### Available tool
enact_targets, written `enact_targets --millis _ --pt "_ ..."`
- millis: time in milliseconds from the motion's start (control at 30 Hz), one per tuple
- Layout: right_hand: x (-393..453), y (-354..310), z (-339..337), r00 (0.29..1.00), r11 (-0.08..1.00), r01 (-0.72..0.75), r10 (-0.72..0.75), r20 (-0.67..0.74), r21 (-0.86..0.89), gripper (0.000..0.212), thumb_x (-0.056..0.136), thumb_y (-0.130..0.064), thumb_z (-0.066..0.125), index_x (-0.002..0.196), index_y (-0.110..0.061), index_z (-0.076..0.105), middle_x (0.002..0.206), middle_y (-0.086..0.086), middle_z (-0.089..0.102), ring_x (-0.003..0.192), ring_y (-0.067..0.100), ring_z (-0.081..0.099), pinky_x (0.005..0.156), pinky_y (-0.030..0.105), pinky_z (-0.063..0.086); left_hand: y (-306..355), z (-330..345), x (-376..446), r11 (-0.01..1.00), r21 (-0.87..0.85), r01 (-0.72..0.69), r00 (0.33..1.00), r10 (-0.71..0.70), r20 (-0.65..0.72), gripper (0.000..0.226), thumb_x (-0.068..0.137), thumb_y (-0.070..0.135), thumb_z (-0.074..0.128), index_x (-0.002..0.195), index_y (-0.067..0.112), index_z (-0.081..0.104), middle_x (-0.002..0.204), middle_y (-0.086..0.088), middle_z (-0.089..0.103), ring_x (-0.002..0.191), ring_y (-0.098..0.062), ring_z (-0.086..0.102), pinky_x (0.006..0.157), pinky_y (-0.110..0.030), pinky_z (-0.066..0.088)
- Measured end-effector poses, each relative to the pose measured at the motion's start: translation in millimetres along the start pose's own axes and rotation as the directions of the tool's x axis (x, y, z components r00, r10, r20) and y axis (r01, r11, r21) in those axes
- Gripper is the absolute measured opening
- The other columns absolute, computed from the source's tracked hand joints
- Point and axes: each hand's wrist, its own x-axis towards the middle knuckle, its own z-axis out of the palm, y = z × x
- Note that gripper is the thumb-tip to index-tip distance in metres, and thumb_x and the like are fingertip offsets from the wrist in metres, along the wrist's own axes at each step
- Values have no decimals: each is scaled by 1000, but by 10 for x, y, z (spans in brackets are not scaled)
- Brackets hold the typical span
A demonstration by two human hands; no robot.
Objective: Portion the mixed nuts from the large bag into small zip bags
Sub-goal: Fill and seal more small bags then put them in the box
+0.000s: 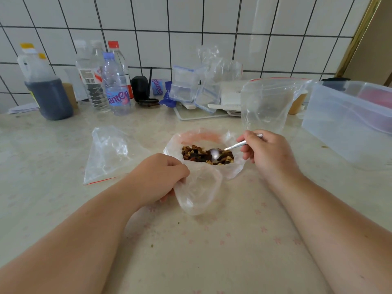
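The large clear bag [199, 136] stands open in the middle of the counter with mixed nuts [196, 155] in it. My right hand [267, 153] grips a metal spoon [231, 147] whose bowl lies on the nuts inside the bag. In front of the large bag my left hand [161, 177] holds a small clear bag [199, 192], its mouth open beside the large bag's near edge. An empty zip bag [108, 153] with a red strip lies flat at the left. Another empty zip bag [267, 102] stands upright behind my right hand.
Several bottles [115, 81] and a dark jug [47, 90] line the tiled wall at the back left. Stacked clear boxes [184, 85] and a white tray [203, 116] sit behind the bags. A large clear plastic tub [350, 119] stands at the right.
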Motion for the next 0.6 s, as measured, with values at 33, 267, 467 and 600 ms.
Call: enact_targets --millis 33,267,467,600 --pt "9 2 -11 1000 1000 -16 17 -19 10 24 91 -33 56 76 -31 74 69 -4 71 59 7 64 63 30 49 2 0 -2 1000 -1 -5 1000 5 -3 38 89 29 61 53 20 59 44 5 50 36 -14 44 37 -15 33" --pt "19 31 51 989 988 -102 88 122 119 24 98 -24 56 82 -15 72 67 0 72 54 9 60 52 24 46 -3 11 0 1000 -4 -6 1000 6 -7 37 89 28 61 53 19 54 42 4 44 37 -13 39 37 -15 31" --pt "4 26 77 956 936 -225 158 246 273 20 99 -19 59 93 -7 74 69 0 70 56 7 59 52 20 47 -17 16 10 1000 -14 -3 1000 3 -2 36 88 30 60 54 20 55 41 5 44 36 -12 40 36 -15 31" --pt "13 -2 65 936 859 -342 277 216 380 27 102 -19 54 85 -6 70 63 3 67 50 8 58 48 19 48 -17 5 7 999 -43 -15 1000 15 14 39 90 33 59 54 21 54 42 5 44 36 -11 41 36 -14 32"
